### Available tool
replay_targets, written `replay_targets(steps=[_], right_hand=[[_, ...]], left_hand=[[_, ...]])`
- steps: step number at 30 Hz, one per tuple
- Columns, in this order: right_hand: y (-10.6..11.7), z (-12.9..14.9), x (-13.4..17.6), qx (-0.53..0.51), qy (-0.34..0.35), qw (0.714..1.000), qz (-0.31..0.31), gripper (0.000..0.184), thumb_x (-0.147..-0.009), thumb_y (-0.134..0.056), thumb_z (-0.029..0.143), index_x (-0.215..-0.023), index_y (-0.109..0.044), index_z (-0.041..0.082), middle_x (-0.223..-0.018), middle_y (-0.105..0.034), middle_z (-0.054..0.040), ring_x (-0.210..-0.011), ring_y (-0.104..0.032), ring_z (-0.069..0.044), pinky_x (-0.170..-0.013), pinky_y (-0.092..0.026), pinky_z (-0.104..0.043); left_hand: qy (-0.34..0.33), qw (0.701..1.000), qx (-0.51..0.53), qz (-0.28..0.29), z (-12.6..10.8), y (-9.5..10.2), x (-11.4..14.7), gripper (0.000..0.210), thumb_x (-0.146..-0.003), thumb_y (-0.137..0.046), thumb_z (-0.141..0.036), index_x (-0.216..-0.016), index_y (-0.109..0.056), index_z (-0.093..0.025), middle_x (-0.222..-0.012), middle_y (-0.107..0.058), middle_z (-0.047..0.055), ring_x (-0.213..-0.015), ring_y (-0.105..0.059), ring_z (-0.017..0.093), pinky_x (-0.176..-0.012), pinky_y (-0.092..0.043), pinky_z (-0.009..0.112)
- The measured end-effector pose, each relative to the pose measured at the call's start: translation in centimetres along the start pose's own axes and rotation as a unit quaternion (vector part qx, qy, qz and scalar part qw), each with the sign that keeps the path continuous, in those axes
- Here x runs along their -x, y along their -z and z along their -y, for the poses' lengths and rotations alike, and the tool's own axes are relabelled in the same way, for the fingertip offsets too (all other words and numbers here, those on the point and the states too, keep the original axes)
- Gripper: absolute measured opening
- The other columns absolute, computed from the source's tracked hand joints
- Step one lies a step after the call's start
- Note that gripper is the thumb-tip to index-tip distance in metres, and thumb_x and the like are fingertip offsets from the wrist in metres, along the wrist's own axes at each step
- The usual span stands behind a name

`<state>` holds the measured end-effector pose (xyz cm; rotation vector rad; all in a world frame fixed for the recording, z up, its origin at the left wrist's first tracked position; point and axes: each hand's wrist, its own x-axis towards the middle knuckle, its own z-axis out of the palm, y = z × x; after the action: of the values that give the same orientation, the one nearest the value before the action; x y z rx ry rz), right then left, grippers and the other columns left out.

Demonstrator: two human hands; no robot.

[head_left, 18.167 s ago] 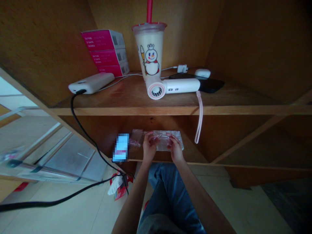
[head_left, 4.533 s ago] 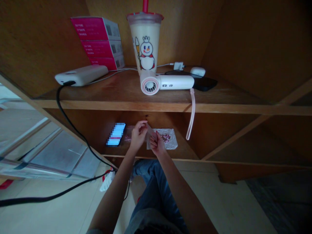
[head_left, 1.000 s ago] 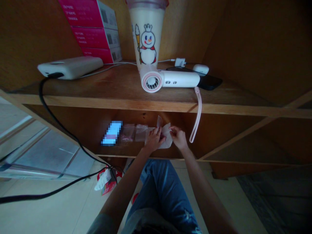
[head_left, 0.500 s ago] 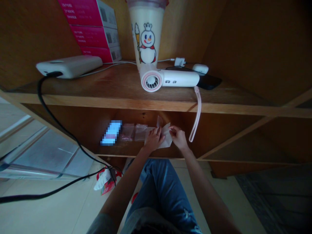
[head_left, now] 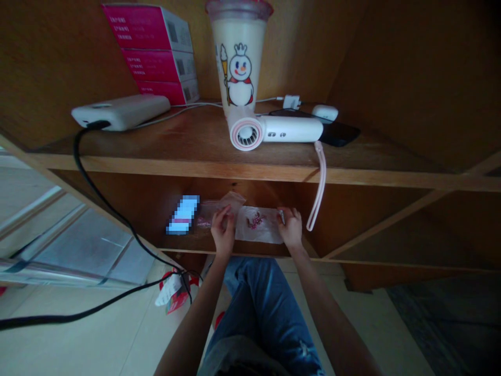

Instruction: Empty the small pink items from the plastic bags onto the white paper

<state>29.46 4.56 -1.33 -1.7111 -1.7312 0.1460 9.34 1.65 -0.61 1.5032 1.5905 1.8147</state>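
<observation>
Inside the lower shelf, a white translucent sheet [head_left: 245,232] lies flat with a small cluster of pink and dark red beads [head_left: 256,221] on it. To its left, my left hand [head_left: 223,230] has its fingers closed on a clear plastic bag [head_left: 235,199]. My right hand [head_left: 291,227] is at the sheet's right edge, fingers curled in a pinch round a small pale thing too little to name. Left of my left hand, another clear bag [head_left: 203,221] with pinkish contents lies partly covered, beside a lit phone [head_left: 182,214].
On the upper shelf stand a drink cup [head_left: 241,68], a white handheld fan [head_left: 289,129] with a hanging pink strap [head_left: 318,188], a white power bank [head_left: 121,112] and stacked pink boxes [head_left: 152,65]. A black cable [head_left: 105,196] droops at the left.
My left hand has moved left off the sheet, bringing a clear bag over the other bags. The beads now show on the sheet. My right hand has shifted slightly right and down.
</observation>
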Motion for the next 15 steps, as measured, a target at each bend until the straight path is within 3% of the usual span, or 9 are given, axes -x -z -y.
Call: replay_targets(steps=[4,10,15], right_hand=[[-1.0,2.3,1.1,-0.104,-0.007,0.987,0.119,0.029,-0.086,-0.037,0.033,-0.09,-0.063,0.021,-0.087,-0.066,-0.0048,-0.083,-0.059,-0.017,-0.078,-0.043,-0.028],[-2.2,2.7,2.1,-0.044,0.037,0.997,0.059,0.029,-0.083,-0.045,0.033,-0.103,-0.061,0.02,-0.103,-0.062,-0.0064,-0.1,-0.052,-0.02,-0.092,-0.036,-0.034],[-2.5,2.2,2.3,-0.005,0.061,0.996,0.068,0.034,-0.084,-0.043,0.034,-0.113,-0.057,0.021,-0.109,-0.06,-0.0061,-0.104,-0.049,-0.02,-0.094,-0.034,-0.035]], left_hand=[[0.031,0.999,0.019,0.022,0.5,0.7,2.1,0.028,-0.084,-0.047,-0.033,-0.104,-0.059,-0.018,-0.1,-0.058,0.007,-0.095,-0.056,0.017,-0.082,-0.046,0.03],[0.088,0.993,-0.022,0.078,1.9,1.1,3.2,0.036,-0.083,-0.047,-0.032,-0.116,-0.052,-0.018,-0.111,-0.055,0.01,-0.097,-0.056,0.017,-0.083,-0.048,0.031],[0.098,0.989,-0.014,0.108,1.7,1.1,3.1,0.043,-0.083,-0.049,-0.03,-0.124,-0.046,-0.019,-0.12,-0.051,0.011,-0.103,-0.053,0.018,-0.084,-0.048,0.031]])
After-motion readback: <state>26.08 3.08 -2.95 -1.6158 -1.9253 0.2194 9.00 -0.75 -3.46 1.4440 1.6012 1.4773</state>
